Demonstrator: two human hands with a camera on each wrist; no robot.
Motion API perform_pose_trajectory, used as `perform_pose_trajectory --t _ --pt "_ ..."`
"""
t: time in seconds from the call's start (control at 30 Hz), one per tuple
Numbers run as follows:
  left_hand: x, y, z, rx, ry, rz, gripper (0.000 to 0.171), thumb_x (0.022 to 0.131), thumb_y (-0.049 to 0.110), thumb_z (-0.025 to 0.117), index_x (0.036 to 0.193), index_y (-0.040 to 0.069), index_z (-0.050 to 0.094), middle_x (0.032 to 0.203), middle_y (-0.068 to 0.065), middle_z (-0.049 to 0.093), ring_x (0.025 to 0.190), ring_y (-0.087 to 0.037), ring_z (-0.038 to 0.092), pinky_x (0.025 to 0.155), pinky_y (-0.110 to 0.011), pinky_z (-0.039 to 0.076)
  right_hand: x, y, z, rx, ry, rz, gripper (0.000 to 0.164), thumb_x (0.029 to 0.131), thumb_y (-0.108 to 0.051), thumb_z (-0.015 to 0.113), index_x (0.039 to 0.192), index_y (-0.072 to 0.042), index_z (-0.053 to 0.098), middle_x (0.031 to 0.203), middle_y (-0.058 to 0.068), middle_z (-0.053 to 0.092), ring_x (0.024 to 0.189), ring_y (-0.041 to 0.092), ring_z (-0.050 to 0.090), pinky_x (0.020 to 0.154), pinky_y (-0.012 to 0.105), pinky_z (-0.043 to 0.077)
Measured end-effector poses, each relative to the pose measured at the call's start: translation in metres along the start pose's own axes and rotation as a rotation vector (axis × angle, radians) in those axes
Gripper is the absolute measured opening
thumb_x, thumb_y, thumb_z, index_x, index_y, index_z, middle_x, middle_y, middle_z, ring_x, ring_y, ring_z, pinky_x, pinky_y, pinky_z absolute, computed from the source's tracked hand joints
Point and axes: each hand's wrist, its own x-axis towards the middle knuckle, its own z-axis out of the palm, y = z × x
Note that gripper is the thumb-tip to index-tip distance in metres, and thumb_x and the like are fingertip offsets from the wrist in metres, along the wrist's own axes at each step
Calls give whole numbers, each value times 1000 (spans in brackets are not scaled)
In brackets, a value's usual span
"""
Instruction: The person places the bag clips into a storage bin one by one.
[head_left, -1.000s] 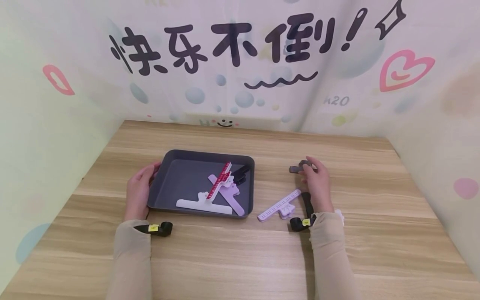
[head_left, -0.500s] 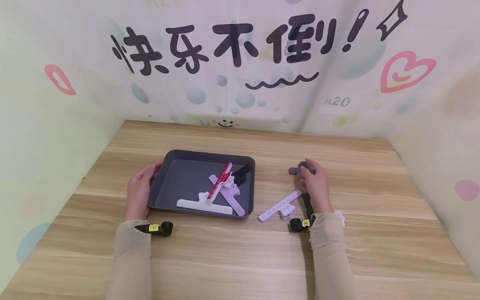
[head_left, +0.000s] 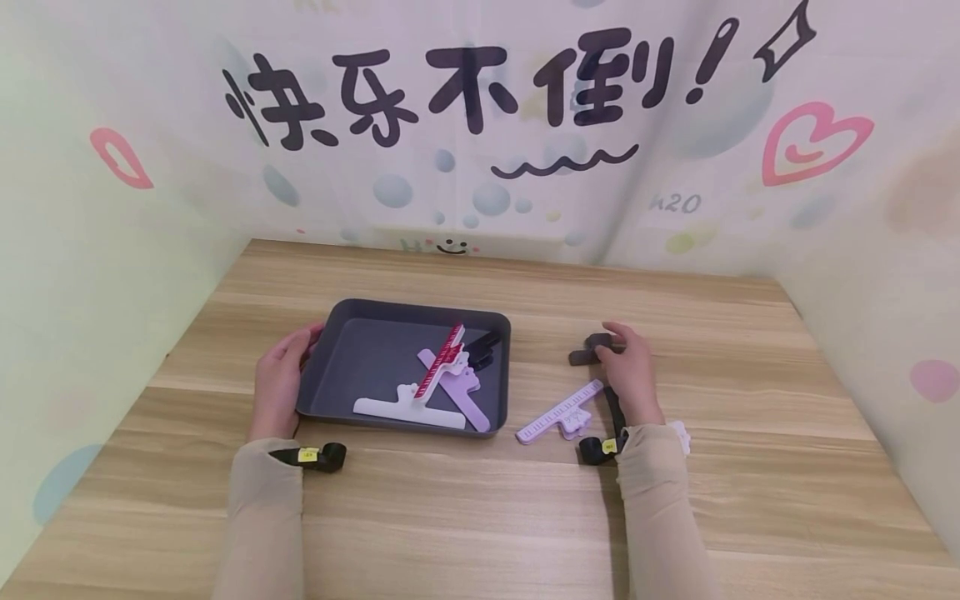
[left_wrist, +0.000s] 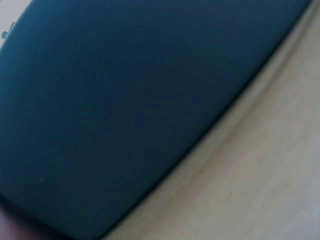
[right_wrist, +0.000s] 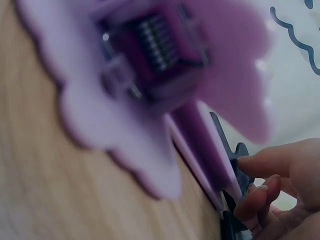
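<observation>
So there's one container here, a dark grey tray [head_left: 360, 358] on the wood-grain surface [head_left: 465, 517], and I count four clips in it, bunched toward its right side. A white clip [head_left: 390, 411] lies along the near wall, a red-and-white clip [head_left: 437, 362] crosses over a purple clip [head_left: 471, 404] with its lower end by the white one, and a black clip [head_left: 483, 346] sits near the right wall.

As for the hands, the left hand [head_left: 279, 383] is up against the tray's left wall, but most of its fingers are hidden, so I can't tell how far they curl. The right hand [head_left: 633, 375] pinches a dark clip [head_left: 583, 357] outside the tray, well to its right; can't tell if that clip touches the surface. Between tray and right hand there's a loose lilac clip [head_left: 558, 411], just outside the tray's near right corner, its spring showing big in the right wrist view.
</observation>
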Motion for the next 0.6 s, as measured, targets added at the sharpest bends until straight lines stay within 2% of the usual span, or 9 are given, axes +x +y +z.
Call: perform_pose_trajectory --t 0.13,0.6 --pt "1 0 0 -6 1 -2 47 88 43 50 122 12 56 123 -2 53 109 -16 45 86 -21 36 0 0 0 -8 -20 18 41 87 -10 54 128 -15 48 121 15 46 91 25 52 66 30 46" --pt "2 -1 0 -27 -5 -6 47 88 41 51 123 10 55 123 -2 53 110 -16 45 81 -16 38 0 -2 -1 -36 -25 14 35 87 -17 57 121 -16 54 117 13 49 95 26 49 65 29 44"
